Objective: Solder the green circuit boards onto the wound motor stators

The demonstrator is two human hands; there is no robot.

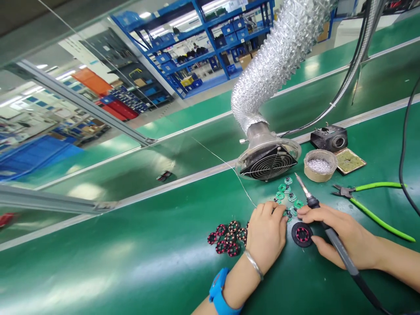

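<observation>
My right hand (348, 236) is closed around a soldering iron (337, 247), its tip pointing up and away. The thumb and index finger lie close to a round black holder (302, 235) with a pink-and-black wound coil core in it. My left hand (267, 232) has its fingers bent and together beside small green circuit boards (292, 197). A thin solder wire (244, 189) runs down from above into its fingers; the fingertips are partly hidden. Several black-and-copper coil cores (229, 238) lie in a cluster left of that hand.
A fume extractor (272, 162) on a silver duct (262, 78) stands beyond the boards. To the right are a soldering iron stand (329, 138), a round tub (320, 176) of metal bits, a sponge tray (348, 160) and green-handled side cutters (370, 192). A cable (404, 148) hangs at the right edge.
</observation>
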